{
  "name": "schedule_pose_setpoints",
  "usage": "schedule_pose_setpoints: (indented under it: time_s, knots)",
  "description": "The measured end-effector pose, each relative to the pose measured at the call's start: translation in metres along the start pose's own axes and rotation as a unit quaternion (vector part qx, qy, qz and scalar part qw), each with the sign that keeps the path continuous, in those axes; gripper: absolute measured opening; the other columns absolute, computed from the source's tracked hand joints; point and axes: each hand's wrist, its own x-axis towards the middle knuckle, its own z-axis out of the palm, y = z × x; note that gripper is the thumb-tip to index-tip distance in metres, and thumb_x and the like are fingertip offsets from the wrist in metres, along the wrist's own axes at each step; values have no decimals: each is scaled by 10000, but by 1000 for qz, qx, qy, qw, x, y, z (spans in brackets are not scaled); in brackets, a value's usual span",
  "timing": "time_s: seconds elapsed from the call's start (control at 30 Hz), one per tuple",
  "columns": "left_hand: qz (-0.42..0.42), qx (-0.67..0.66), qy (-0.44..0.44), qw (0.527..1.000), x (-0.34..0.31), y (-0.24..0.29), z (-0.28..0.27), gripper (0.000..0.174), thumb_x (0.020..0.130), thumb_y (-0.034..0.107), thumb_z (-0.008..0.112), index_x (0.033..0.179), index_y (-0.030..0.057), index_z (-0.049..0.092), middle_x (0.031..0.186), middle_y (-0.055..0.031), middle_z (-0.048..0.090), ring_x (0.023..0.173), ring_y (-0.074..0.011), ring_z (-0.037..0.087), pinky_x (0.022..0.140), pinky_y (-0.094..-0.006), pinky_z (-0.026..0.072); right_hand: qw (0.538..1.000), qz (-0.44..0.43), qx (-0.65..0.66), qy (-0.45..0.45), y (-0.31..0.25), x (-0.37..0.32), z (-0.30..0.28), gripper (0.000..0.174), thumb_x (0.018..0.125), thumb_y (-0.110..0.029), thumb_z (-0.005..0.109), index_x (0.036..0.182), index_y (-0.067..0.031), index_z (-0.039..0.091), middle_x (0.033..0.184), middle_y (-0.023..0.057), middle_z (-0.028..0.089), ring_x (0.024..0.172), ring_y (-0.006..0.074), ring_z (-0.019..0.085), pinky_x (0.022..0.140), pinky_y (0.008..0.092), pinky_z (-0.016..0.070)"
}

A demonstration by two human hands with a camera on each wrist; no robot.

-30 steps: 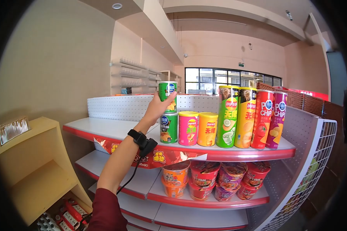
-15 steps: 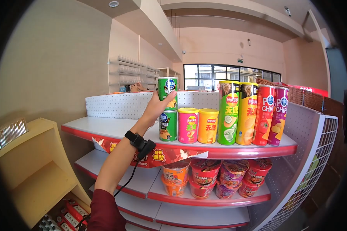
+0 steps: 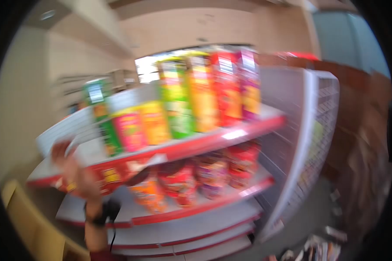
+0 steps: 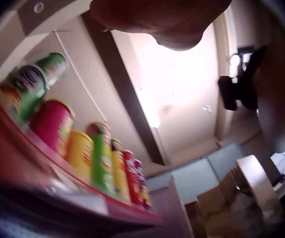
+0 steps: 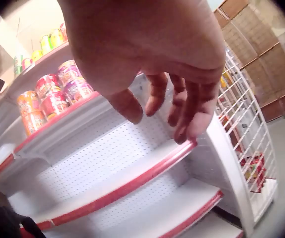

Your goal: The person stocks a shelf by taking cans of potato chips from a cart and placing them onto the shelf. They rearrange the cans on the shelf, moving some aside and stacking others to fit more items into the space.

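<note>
Withdrawn from stacked green cylindrical cans (image 3: pixel 101 111), the left hand (image 3: pixel 76 168) is emptied, fingers apart, the right hand (image 5: pixel 155 54) empty too; placement seems finished, retreat needed.

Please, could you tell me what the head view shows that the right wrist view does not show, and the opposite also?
Only the head view, though blurred, shows the purple tall can at the row's end and a round ceiling light.

Only the right wrist view shows the right hand, holding nothing, its fingers hanging down, and the perforated back panel below the noodle cups.

Both show the left hand apart from the stacked green cans, those noodle cups, and the white wire rack at the shelf's end.
</note>
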Motion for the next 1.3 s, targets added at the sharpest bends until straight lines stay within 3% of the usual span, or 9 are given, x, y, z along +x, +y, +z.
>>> schedule_pose_setpoints:
  time_s: [0.07,0.17,0.23,0.43,0.67,0.77,0.97,1.13,1.3]
  knots:
    - [44,-44,-191,980,-67,62,14,406,924,215,626,1275,30,538,1280,-116,509,1198,-271,501,1039,-424,405,989,45,-134,39,67,-26,14,324,817,-293,712,1011,-51,615,999,189,595,913,390,631,785,507,525]
    - [169,-214,-516,812,-153,144,38,450,787,277,813,1163,106,631,1063,-101,651,948,-337,657,868,-461,515,949,157,-272,16,75,-88,-7,405,831,-322,698,1042,12,605,1027,170,600,983,368,601,860,460,510]
    - [78,-200,-675,706,-229,184,76,203,876,142,705,1057,79,639,1085,-152,647,940,-360,653,799,-469,517,907,271,-317,51,88,-140,-10,482,799,-380,714,1028,29,599,1003,226,617,976,372,608,849,481,512]
    - [-58,-132,-933,329,-339,211,72,335,941,159,604,1217,-17,533,1193,-276,602,1019,-490,600,838,-523,509,749,538,-338,189,125,-282,-24,579,776,-267,728,1219,44,524,1109,222,569,996,393,578,861,474,487]
    - [31,-292,-833,469,-346,261,111,351,916,136,608,1218,-27,538,1135,-247,614,1090,-435,579,940,-476,479,702,489,-458,241,192,-318,-101,620,744,-176,758,1304,-63,518,1356,185,527,1137,387,540,922,492,448]
    - [32,-310,-857,411,-322,285,133,339,907,131,614,1200,-27,550,1098,-238,616,1039,-426,592,914,-478,482,745,440,-495,78,209,-336,-112,365,869,-138,620,1226,-84,564,1330,138,553,1151,362,542,944,504,444]
    - [21,-346,-833,432,-329,299,131,328,915,168,633,1185,-7,571,1051,-219,632,978,-407,601,874,-478,480,757,479,-440,66,254,-355,-107,220,943,-158,491,1133,-89,577,1171,97,605,1134,330,552,975,502,450]
    - [8,-346,-836,425,-333,305,127,316,926,168,621,1185,-7,574,1080,-219,642,1005,-405,610,877,-466,482,780,438,-423,143,244,-339,-95,503,676,-236,816,1059,-37,557,1110,161,574,1074,347,548,942,439,452]
    - [-17,-355,-824,442,-337,298,128,439,901,258,691,1234,8,552,1141,-219,645,1047,-417,629,895,-470,501,812,375,-290,339,153,-312,-99,546,644,-137,816,1037,4,465,1030,218,482,1029,405,505,931,439,442]
